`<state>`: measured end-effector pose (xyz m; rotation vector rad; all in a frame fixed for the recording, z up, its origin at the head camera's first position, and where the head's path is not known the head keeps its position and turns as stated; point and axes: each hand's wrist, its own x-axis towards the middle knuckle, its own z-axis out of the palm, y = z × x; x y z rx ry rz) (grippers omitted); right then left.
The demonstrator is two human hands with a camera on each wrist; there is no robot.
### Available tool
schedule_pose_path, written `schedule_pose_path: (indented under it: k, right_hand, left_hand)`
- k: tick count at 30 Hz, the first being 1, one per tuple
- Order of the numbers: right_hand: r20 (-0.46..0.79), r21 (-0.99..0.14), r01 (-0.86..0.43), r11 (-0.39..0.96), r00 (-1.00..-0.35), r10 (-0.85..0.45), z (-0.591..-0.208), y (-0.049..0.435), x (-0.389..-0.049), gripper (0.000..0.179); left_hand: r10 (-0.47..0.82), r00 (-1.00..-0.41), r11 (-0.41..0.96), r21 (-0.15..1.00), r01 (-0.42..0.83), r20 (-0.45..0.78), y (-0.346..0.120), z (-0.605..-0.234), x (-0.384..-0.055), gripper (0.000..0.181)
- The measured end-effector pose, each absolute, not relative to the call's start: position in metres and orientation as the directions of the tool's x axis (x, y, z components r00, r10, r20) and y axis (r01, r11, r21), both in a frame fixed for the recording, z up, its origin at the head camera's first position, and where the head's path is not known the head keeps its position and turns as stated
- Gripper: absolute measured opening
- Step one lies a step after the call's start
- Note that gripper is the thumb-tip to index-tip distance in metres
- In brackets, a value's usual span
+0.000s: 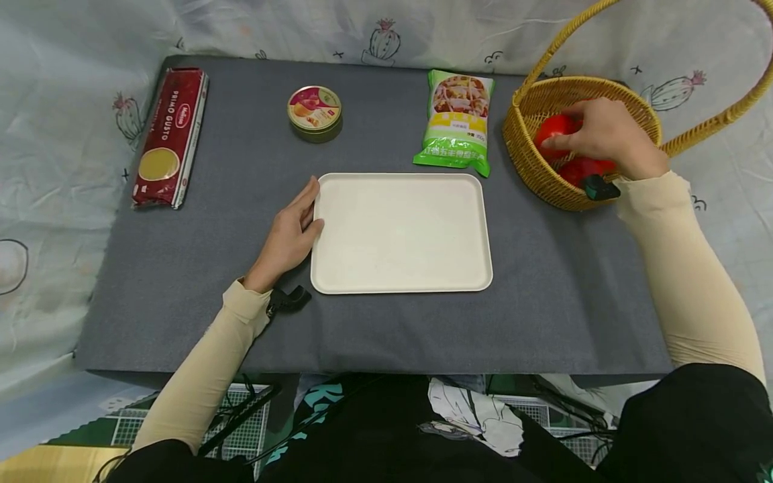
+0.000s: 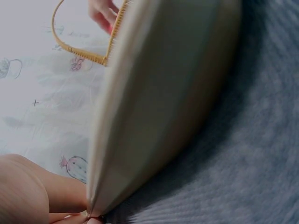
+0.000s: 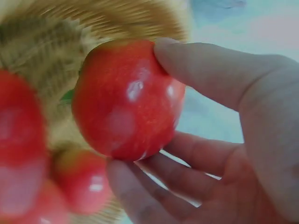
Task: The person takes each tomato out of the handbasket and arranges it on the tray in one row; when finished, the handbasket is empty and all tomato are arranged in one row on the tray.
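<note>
Right wrist: fruit (image 3: 128, 100) lies between thumb (image 3: 205, 65) and fingers (image 3: 140, 193).

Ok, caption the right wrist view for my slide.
Right hand holding a red fruit, with others in the wicker basket.

The carrying surface was a table (image 1: 398, 335) covered in dark grey cloth, which folded over the near edge. Five items were noted directly on it. A red "Primo Gusto" pasta packet (image 1: 169, 134) lay slightly aslant along the left side, towards the far corner. A round, low tin (image 1: 315, 114) stood upright near the far edge, its printed lid facing up. Right of the tin lay a green-and-white food bag (image 1: 457, 121), printed side up. A rectangular cream tray (image 1: 401, 235) occupied the middle, its far right corner just beside the bag. A wicker basket (image 1: 531, 161) with a tall handle stood at the far right corner.
</note>
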<state>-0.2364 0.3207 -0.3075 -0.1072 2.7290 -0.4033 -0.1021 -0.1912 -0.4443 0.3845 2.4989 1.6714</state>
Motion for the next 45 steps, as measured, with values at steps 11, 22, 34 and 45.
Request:
schedule_pose_path:
  k: [11,22,34,45]
  right_hand:
    - [-0.096,-0.407,-0.229,0.884,-0.952,-0.291,-0.285,0.223,-0.160,0.074]
    - [-0.217,-0.448,-0.466,0.763,-0.771,-0.599,-0.355,0.073,-0.126,0.074]
    - [-0.128,-0.368,-0.539,0.758,-0.778,-0.615,-0.372,0.020,-0.115,0.070]
    - [-0.076,-0.407,-0.534,0.741,-0.789,-0.610,-0.366,0.038,-0.112,0.075]
  left_hand:
    - [0.268,-0.962,0.362,0.921,0.143,0.044,-0.192,-0.442,-0.102,0.066]
    - [0.265,-0.964,0.361,0.923,0.133,0.035,-0.190,-0.444,-0.105,0.065]
    - [0.253,-0.966,0.372,0.918,0.139,0.044,-0.191,-0.443,-0.108,0.064]
    - [0.240,-0.970,0.362,0.925,0.120,0.032,-0.191,-0.441,-0.106,0.064]
